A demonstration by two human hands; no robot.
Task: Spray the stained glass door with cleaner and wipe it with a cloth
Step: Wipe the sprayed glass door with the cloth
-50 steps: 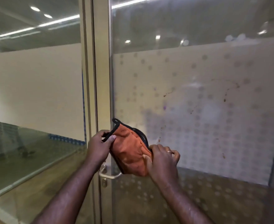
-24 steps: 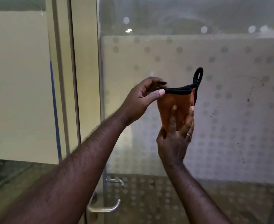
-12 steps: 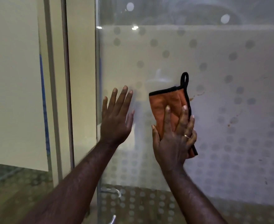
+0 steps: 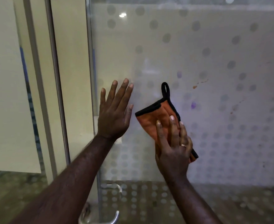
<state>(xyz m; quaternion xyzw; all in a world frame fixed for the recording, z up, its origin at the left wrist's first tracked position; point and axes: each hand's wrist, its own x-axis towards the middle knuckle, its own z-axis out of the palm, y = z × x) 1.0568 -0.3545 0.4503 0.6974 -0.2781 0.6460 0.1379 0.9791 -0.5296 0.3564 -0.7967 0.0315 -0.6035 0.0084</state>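
Under the flat right hand (image 4: 173,146), a cloth (image 4: 155,117) presses on the glass door (image 4: 213,46) for wiping; left hand (image 4: 115,110) spread empty, bracing.

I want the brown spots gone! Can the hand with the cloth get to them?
Probably yes. The right hand presses the cloth flat on the glass door, and the brown spots lie up and to its right with only bare glass between.
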